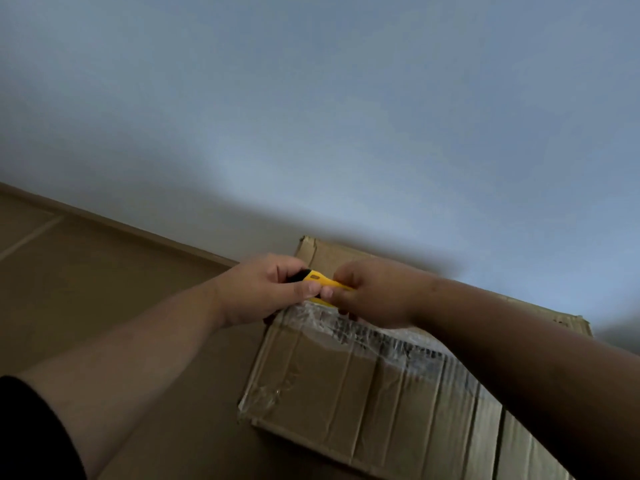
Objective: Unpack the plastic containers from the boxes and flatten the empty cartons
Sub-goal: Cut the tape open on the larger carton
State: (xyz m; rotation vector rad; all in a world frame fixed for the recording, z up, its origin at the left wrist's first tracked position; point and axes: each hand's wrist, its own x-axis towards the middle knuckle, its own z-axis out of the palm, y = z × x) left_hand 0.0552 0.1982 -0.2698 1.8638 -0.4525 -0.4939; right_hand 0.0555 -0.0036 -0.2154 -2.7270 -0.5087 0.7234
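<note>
While both hands, left hand [263,289] & right hand [370,292], are pinching the yellow cutter [323,281] over the taped carton [346,382], blade's risking slipping into fingers w/ grips crowding.

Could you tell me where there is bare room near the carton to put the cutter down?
The brown floor left of the taped brown cardboard carton, up to the white wall, lies bare. The carton's near top is also flat and free. The far end is crowded: the left hand and right hand both grip the yellow-and-black utility cutter there.
</note>
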